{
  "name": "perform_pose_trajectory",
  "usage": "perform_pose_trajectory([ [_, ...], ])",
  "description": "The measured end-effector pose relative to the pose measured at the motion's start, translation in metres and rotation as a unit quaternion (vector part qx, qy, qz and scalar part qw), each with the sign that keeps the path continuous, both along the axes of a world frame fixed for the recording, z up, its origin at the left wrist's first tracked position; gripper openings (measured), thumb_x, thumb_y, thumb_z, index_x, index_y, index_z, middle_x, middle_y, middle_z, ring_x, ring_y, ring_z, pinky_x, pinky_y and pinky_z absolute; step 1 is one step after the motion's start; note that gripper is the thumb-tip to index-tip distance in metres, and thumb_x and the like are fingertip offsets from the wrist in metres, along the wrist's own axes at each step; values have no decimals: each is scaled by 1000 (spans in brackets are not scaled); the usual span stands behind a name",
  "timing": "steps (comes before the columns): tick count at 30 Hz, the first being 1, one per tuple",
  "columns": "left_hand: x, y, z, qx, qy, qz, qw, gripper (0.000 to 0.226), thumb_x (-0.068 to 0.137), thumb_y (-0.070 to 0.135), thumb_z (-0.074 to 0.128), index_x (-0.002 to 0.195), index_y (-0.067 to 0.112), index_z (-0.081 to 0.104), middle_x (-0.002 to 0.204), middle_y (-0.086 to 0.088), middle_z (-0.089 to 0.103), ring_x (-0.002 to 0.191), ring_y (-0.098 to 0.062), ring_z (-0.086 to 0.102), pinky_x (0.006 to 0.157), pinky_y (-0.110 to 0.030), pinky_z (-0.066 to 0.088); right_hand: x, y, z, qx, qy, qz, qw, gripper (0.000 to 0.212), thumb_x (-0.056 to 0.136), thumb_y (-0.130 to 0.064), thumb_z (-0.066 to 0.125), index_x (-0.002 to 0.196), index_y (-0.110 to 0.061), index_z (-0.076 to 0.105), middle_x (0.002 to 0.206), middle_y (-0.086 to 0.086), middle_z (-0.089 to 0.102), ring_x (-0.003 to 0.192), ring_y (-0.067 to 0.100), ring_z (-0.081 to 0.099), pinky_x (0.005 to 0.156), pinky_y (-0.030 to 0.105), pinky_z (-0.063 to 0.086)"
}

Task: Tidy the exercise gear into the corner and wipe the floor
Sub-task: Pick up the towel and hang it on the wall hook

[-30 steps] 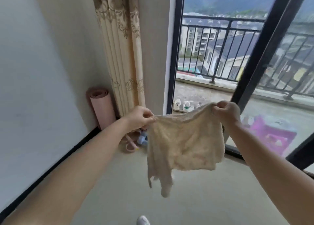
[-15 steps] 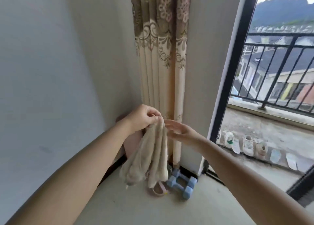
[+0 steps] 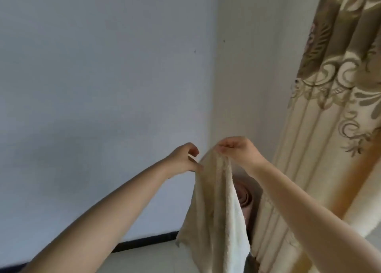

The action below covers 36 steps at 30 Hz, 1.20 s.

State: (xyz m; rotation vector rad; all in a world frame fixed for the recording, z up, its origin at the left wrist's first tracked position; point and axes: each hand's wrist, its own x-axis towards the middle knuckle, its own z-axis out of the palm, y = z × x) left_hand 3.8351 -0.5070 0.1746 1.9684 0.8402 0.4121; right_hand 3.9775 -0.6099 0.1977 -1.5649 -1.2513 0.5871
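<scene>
Head view: at the far left a plain wall runs down to a dark skirting strip and a pale patch of floor. The left hand is raised in front of the wall, fingers curled, thumb and fingertip pinching the left edge of the cloth just below its top. Just right of it, the right hand is held a little higher, knuckles up, fingers curled down over the cloth's top fold. Both forearms reach up and forward from the near corners. The cloth hangs bunched and doubled between the hands, its lower end dangling above the floor near the corner. Behind it, partly hidden, stands a rolled pink mat, upright in the corner. At the far right hangs a patterned curtain.

Risk, as a judgement: the left pinch takes only a thin edge, so it could slip while the cloth is being folded, leaving the cloth swinging from the right hand. The loose lower end could also brush the mat or catch in the curtain.
</scene>
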Motion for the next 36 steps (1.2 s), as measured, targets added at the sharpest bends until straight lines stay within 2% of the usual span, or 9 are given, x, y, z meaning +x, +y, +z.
perform_pose_trajectory([
  [4,6,25,-21,-37,6,62,997,26,92,8,56,117,-1,61,87,6,56,87,-12,55,72,-14,46,14,57,23,16,6,59,998,32,86,5,56,65,-17,63,62,-10,61,44,-14,54,58,7,43],
  [9,8,63,-27,-85,-52,79,992,31,98,11,46,128,7,55,113,2,57,106,-10,51,80,-14,42,22,116,36,4,1,115,993,34,85,5,56,60,-17,61,43,-16,61,41,-10,52,46,1,39],
  [12,12,92,-23,-62,-47,82,994,25,97,9,49,118,1,61,98,5,61,93,-7,56,76,-13,45,25,151,40,-5,-16,112,994,33,86,3,55,61,-17,60,60,-5,57,54,2,52,56,11,41],
  [14,14,116,-19,-44,-39,88,994,13,94,7,54,95,4,67,81,8,60,78,-4,55,76,-15,43,27,175,45,-4,-28,94,995,33,87,3,54,61,-17,59,64,-3,55,59,8,48,58,15,39],
  [17,14,155,-6,-22,-31,92,995,30,93,8,55,65,20,54,70,7,52,72,-10,49,77,-25,40,27,210,59,5,-55,85,995,32,87,1,54,62,-18,59,65,-5,55,60,5,48,50,5,41],
  [20,8,189,13,-65,-66,76,993,33,95,6,49,64,17,44,73,2,45,79,-13,47,88,-31,45,25,246,76,20,-66,74,995,33,89,0,54,63,-19,58,66,-6,55,60,3,48,46,0,39],
  [23,-3,222,28,-61,-89,67,992,35,95,3,49,62,15,41,66,3,42,66,-8,45,89,-29,44,24,280,88,27,-74,66,995,33,89,-1,55,61,-18,57,64,-5,53,59,4,46,53,8,40],
  [28,-25,273,38,-103,-89,42,990,32,95,2,49,66,15,52,58,10,56,56,-3,57,74,-20,51,20,330,92,35,-80,80,993,32,89,-4,56,61,-19,57,66,-5,54,61,4,48,52,5,41],
  [36,-47,317,99,37,-95,146,984,25,92,-3,53,80,17,62,69,2,59,50,5,56,56,-8,49,21,381,135,98,-117,121,981,30,89,-2,54,64,-16,59,66,-7,54,61,4,49,59,13,40],
])
